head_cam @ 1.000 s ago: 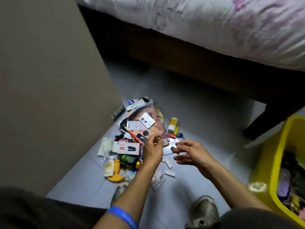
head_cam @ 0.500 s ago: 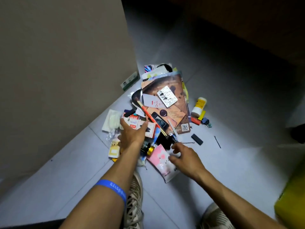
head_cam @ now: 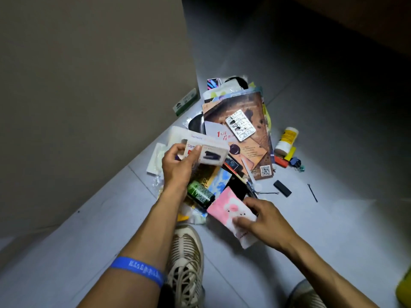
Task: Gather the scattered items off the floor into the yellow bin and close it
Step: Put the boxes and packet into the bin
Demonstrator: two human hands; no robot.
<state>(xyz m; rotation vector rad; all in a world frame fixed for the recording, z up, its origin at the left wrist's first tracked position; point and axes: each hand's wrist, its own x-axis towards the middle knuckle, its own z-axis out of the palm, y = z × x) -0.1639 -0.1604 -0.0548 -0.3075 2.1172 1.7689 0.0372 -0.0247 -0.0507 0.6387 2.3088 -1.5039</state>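
Observation:
My left hand [head_cam: 178, 167] grips a white stapler box [head_cam: 209, 153] and holds it just above the pile of scattered items [head_cam: 235, 138] on the grey floor. My right hand [head_cam: 264, 221] pinches a pink and white packet [head_cam: 229, 210] at the pile's near edge. A brown booklet [head_cam: 249, 116] with a pill blister pack [head_cam: 240, 125] on it tops the pile. A green bottle [head_cam: 200, 194] lies under my left wrist. Only a corner of the yellow bin [head_cam: 405, 290] shows at the lower right edge.
A beige wall panel [head_cam: 89, 85] rises on the left, with a green and white box [head_cam: 185, 102] at its foot. A white and yellow bottle [head_cam: 285, 141], a black bar [head_cam: 282, 188] and hairpins [head_cam: 312, 192] lie right of the pile. My shoes [head_cam: 186, 263] are below.
My left hand has lifted the stapler box off the pile. My right hand has closed on the pink packet. The view has moved closer to the pile.

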